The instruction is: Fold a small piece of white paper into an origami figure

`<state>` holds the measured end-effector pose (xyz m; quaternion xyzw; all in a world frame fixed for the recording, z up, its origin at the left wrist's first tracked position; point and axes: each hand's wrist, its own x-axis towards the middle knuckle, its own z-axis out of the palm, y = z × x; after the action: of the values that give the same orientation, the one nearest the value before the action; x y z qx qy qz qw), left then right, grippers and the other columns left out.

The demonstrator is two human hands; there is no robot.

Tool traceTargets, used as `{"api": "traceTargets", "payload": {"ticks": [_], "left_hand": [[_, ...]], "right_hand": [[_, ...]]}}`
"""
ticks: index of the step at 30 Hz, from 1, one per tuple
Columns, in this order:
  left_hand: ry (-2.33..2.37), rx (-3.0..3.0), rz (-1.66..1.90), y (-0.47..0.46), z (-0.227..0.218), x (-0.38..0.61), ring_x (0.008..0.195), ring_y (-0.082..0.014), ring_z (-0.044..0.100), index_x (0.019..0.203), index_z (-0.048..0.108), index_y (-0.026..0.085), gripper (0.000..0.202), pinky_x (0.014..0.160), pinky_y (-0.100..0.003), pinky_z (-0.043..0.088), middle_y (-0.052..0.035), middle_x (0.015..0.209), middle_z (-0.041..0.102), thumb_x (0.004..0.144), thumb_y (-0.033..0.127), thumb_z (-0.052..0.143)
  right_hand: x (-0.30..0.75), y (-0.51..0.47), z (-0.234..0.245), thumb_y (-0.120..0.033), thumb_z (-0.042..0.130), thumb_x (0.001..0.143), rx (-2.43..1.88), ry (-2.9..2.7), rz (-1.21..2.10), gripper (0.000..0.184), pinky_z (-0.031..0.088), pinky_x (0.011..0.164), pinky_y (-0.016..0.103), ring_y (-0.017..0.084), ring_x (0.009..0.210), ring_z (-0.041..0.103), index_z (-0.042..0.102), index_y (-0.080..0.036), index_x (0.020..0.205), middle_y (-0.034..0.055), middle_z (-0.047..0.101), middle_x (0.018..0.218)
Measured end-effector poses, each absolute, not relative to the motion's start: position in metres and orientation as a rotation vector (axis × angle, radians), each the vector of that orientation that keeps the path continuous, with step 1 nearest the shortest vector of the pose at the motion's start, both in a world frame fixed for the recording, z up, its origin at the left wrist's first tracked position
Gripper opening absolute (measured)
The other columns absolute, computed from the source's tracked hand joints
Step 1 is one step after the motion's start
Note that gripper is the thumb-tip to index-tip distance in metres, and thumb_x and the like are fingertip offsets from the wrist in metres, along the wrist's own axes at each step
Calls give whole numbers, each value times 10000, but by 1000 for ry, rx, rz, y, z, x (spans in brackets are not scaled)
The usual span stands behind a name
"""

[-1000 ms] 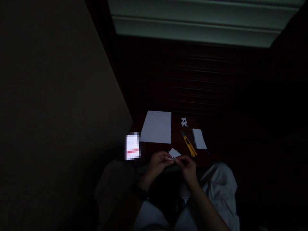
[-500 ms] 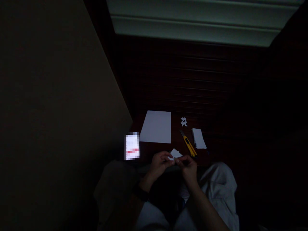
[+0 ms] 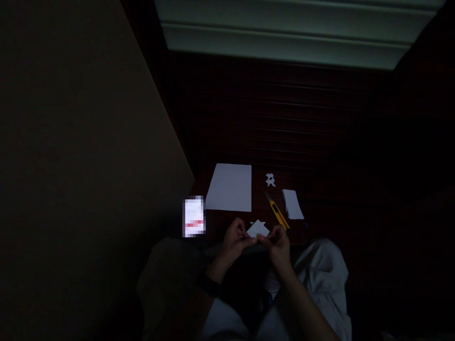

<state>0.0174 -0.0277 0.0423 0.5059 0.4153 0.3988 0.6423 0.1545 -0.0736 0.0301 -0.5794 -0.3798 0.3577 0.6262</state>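
Between my two hands is a small folded piece of white paper [image 3: 258, 228], its pointed corner facing away from me. My left hand [image 3: 235, 239] pinches its left side near the lower edge, thumb toward the middle. On the other side my right hand [image 3: 278, 244] grips the lower right edge, its thumb close to the left one. Small white paper tips show just behind the folded piece. To the right of my right hand lies a yellow utility knife [image 3: 277, 212], its blade pointing away from me.
A large white sheet [image 3: 230, 187] lies at the back left of the dark table. Small folded paper pieces [image 3: 270, 180] sit behind the knife, and a stack of white paper [image 3: 293, 204] lies right of it. A bright blurred rectangle [image 3: 194, 216] is at the left edge.
The folded paper has turned to show its face more fully, and its point now stands clear between my hands. My left fingers have lifted slightly off its top.
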Motion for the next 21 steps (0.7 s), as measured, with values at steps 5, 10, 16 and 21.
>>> {"api": "traceTargets", "payload": {"ticks": [5, 10, 16, 21], "left_hand": [[943, 1201, 868, -20, 42, 12, 544, -103, 549, 744, 409, 180, 412, 484, -169, 366, 46, 602, 554, 526, 264, 749], [906, 1332, 787, -10, 43, 6, 521, -101, 535, 777, 423, 172, 420, 474, -167, 349, 43, 583, 561, 529, 264, 749], [861, 1343, 756, -10, 42, 6, 622, -123, 566, 792, 434, 170, 370, 521, -185, 376, 8, 694, 582, 579, 273, 718], [980, 1363, 832, -15, 33, 8, 550, -82, 497, 753, 422, 173, 338, 491, -167, 334, 53, 627, 505, 574, 233, 702]], "right_hand": [[158, -69, 26, -279, 698, 610, -1247, -857, 1009, 331, 390, 510, 220, 108, 534, 456, 444, -218, 813, -61, 446, 617], [169, -63, 22, -258, 742, 547, -1223, -906, 1189, 539, 415, 501, 239, 143, 554, 525, 457, -226, 1003, -46, 535, 631], [174, -60, 25, -263, 738, 534, -1226, -961, 1247, 545, 430, 501, 256, 159, 544, 550, 488, -213, 1017, -41, 561, 589], [172, -60, 23, -261, 736, 526, -1202, -954, 1282, 534, 426, 490, 246, 155, 536, 556, 491, -213, 998, -34, 588, 610]]}}
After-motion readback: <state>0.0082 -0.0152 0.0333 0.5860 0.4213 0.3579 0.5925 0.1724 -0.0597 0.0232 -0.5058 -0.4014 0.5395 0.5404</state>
